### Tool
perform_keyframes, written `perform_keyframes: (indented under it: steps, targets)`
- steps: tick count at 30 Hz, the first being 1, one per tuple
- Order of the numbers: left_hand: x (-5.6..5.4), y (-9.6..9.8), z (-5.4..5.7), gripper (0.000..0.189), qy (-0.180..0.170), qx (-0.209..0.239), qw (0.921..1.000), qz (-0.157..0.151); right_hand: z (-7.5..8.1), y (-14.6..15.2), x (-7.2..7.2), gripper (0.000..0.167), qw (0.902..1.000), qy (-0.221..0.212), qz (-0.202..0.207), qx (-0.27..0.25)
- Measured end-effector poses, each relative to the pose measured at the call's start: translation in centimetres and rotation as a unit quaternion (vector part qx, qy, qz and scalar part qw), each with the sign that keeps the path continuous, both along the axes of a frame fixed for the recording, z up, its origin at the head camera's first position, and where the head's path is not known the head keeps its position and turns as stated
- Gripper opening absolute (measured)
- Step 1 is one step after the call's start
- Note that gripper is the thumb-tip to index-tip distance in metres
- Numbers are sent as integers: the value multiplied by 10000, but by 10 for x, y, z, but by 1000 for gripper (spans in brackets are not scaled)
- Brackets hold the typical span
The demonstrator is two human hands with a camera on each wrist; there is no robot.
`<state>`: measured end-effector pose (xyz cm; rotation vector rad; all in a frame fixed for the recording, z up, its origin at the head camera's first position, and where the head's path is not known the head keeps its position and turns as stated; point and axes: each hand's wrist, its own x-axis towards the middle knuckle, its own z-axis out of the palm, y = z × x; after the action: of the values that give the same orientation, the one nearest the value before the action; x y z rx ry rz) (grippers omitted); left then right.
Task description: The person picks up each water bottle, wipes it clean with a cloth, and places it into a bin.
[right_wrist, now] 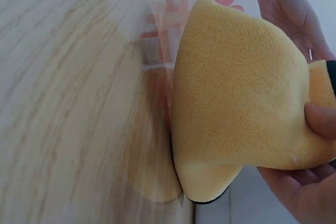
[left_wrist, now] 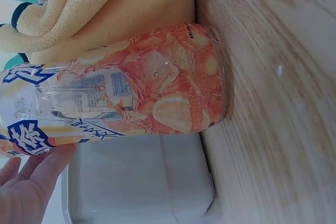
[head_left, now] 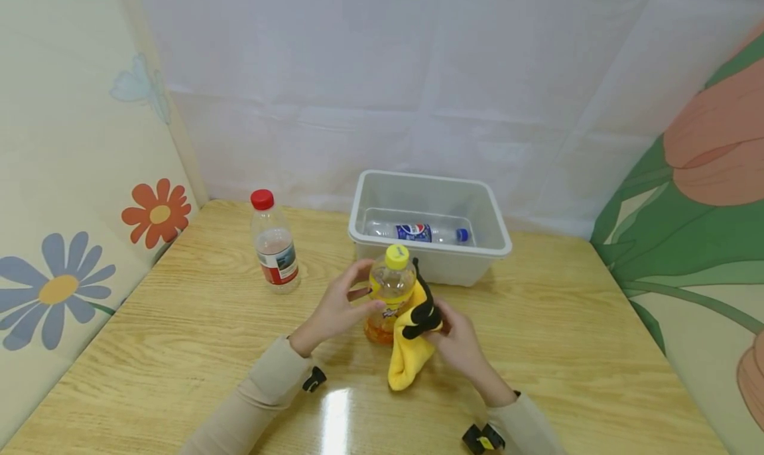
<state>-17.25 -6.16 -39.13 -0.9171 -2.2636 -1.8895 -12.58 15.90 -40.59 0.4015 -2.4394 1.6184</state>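
A clear plastic drink bottle (head_left: 382,332) with a yellow cap and an orange fruit label stands upright on the table. My left hand (head_left: 340,309) grips it from the left, thumb in front; in the left wrist view the fingers (left_wrist: 50,166) lie along its label. Pinched in my right hand (head_left: 459,342) is a yellow plush cloth (head_left: 408,359) with black edging, which lies against the bottle's right side. In the right wrist view the cloth (right_wrist: 236,87) hangs in a fold near the tabletop and hides most of the bottle.
Just behind the bottle sits a light grey plastic bin (head_left: 453,269), with a blue-capped bottle (head_left: 413,233) lying inside. To the left, a red-capped bottle (head_left: 276,249) stands on the wooden table (head_left: 197,309). White fabric (head_left: 382,97) hangs behind the table.
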Motion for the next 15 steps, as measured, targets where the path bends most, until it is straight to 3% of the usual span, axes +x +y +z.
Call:
perform_keyframes:
  steps: [15]
  targets:
    - [-6, -4, -2, 61, 259, -180, 9989, -336, 9, 9, 5, 45, 9990, 313, -251, -217]
